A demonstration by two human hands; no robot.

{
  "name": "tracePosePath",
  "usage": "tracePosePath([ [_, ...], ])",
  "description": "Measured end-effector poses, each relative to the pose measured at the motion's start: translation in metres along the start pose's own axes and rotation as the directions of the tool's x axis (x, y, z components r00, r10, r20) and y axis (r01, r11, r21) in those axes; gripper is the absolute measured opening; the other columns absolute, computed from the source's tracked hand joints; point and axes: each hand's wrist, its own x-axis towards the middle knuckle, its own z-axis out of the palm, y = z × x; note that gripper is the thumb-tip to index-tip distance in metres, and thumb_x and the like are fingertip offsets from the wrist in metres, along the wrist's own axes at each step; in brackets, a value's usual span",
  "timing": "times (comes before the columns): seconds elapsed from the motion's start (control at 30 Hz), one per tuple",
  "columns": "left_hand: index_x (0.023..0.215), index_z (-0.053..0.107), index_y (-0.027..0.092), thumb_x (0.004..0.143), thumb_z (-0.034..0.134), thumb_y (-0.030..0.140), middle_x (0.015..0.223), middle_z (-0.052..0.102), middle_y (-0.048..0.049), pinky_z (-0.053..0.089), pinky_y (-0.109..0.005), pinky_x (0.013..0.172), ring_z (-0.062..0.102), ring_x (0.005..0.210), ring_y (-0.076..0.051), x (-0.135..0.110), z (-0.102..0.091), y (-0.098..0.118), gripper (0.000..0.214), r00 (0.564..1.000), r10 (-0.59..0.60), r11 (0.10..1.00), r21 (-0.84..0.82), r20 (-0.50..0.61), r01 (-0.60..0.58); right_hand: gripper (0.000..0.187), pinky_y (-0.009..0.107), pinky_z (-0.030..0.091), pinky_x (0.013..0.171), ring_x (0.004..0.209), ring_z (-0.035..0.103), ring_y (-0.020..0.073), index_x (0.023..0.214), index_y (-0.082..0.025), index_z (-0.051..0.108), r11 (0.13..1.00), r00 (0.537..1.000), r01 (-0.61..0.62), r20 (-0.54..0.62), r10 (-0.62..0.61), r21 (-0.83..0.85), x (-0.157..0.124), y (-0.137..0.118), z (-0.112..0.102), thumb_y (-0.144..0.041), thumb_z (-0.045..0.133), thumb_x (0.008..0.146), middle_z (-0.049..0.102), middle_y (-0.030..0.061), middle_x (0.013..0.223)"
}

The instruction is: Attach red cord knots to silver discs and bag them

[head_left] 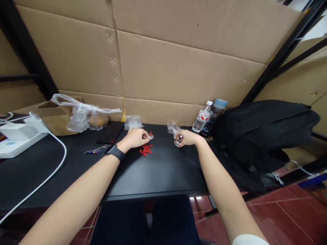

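Pinching small clear discs, both hands' fingers; black desk [158, 170] (cardboard wall [178, 61] behind).

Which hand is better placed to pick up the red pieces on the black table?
Probably the left hand: the red pieces lie just beside it, while the right hand is farther away and holds a small shiny item.

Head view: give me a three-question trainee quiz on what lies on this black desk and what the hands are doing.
1. True or false: the red cords lie between the left hand and the right hand.
2. Which stands nearest the black backpack? A. water bottle B. white cable C. plastic bag
3. Fill in: the left wrist wears a black ____.

Key: 1 true; 2 A; 3 watch.
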Motion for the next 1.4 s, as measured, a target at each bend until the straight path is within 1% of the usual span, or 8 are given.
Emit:
tracePosePath([
  [0.13, 0.064, 0.074, 0.029, 0.071, 0.073, 0.038, 0.071, 0.075, 0.0007, 0.042, -0.031, 0.077, 0.069, 0.077, -0.023, -0.003, -0.002, 0.005, 0.011, 0.993, 0.074, 0.997, -0.030, 0.092, -0.071, 0.040, 0.025, 0.048, 0.070, 0.078, 0.067, 0.0181, 0.096, -0.023, 0.074, 0.998, 0.999, 0.025, -0.028, -0.026, -0.053, -0.002, -0.002, -0.001, -0.017, 0.081, 0.057, 0.074, 0.0010, 0.094],
  [0.37, 0.069, 0.075, 0.030, 0.074, 0.072, 0.033, 0.076, 0.075, -0.0001, 0.041, -0.032, 0.079, 0.068, 0.083, -0.024, -0.003, 0.009, 0.014, 0.006, 0.986, 0.093, 0.995, 0.010, 0.142, -0.096, 0.039, 0.025, 0.047, 0.069, 0.076, 0.067, 0.0179, 0.098, -0.023, 0.074, 0.998, 0.996, 0.062, -0.068, -0.063, -0.021, -0.009, 0.000, -0.012, -0.022, 0.081, 0.060, 0.074, -0.0009, 0.090],
  [0.77, 0.084, 0.067, 0.025, 0.090, 0.060, 0.031, 0.096, 0.075, -0.0033, 0.039, -0.038, 0.089, 0.063, 0.102, -0.027, -0.005, 0.010, 0.017, 0.011, 0.990, 0.110, 0.994, 0.011, 0.084, -0.112, 0.040, 0.026, 0.049, 0.074, 0.084, 0.069, 0.0205, 0.099, -0.022, 0.076, 0.998, 0.996, 0.048, -0.072, -0.045, 0.046, -0.014, 0.000, -0.021, -0.025, 0.087, 0.061, 0.076, 0.0018, 0.091],
  [0.9, 0.091, 0.067, 0.023, 0.092, 0.059, 0.031, 0.094, 0.076, -0.0022, 0.044, -0.034, 0.086, 0.067, 0.094, -0.022, -0.004, 0.004, 0.025, 0.011, 0.992, 0.115, 0.989, -0.096, 0.060, -0.109, 0.039, 0.027, 0.051, 0.076, 0.085, 0.069, 0.0203, 0.099, -0.021, 0.076, 0.996, 0.996, 0.043, -0.078, -0.036, 0.084, -0.015, -0.002, -0.022, -0.024, 0.087, 0.061, 0.076, 0.0021, 0.090],
  [1.03, 0.088, 0.071, 0.023, 0.087, 0.066, 0.035, 0.093, 0.077, -0.0017, 0.048, -0.030, 0.081, 0.070, 0.088, -0.020, -0.004, 0.002, 0.030, 0.013, 0.995, 0.097, 0.962, -0.254, -0.021, -0.099, 0.038, 0.027, 0.053, 0.074, 0.085, 0.071, 0.0199, 0.100, -0.023, 0.075, 0.978, 0.987, 0.121, -0.121, -0.101, 0.172, -0.011, -0.007, -0.016, -0.027, 0.087, 0.064, 0.076, 0.0015, 0.092],
  [1.13, 0.089, 0.073, 0.023, 0.083, 0.071, 0.036, 0.093, 0.077, -0.0023, 0.050, -0.031, 0.082, 0.071, 0.088, -0.020, -0.004, 0.005, 0.031, 0.015, 0.994, 0.068, 0.923, -0.373, -0.090, -0.096, 0.043, 0.029, 0.056, 0.075, 0.088, 0.072, 0.0203, 0.103, -0.022, 0.074, 0.918, 0.971, 0.216, -0.176, -0.165, 0.333, -0.003, -0.017, -0.006, -0.029, 0.088, 0.063, 0.075, 0.0035, 0.101],
  [1.23, 0.096, 0.075, 0.022, 0.082, 0.073, 0.036, 0.096, 0.079, -0.0040, 0.052, -0.032, 0.082, 0.072, 0.088, -0.021, -0.004, 0.007, 0.032, 0.020, 0.993, 0.019, 0.888, -0.454, -0.115, -0.069, 0.050, 0.032, 0.060, 0.082, 0.095, 0.073, 0.0221, 0.108, -0.020, 0.071, 0.786, 0.943, 0.319, -0.258, -0.210, 0.529, 0.004, -0.035, 0.006, -0.030, 0.089, 0.063, 0.074, 0.0070, 0.110],
  [1.4, 0.091, 0.078, 0.023, 0.087, 0.068, 0.037, 0.093, 0.078, -0.0023, 0.051, -0.032, 0.083, 0.070, 0.087, -0.021, -0.003, 0.007, 0.035, 0.018, 0.989, 0.035, 0.893, -0.440, -0.142, -0.095, 0.054, 0.034, 0.062, 0.084, 0.100, 0.074, 0.0225, 0.113, -0.021, 0.065, 0.604, 0.904, 0.418, -0.375, -0.203, 0.679, 0.011, -0.065, 0.026, -0.031, 0.089, 0.065, 0.070, 0.0089, 0.120],
])
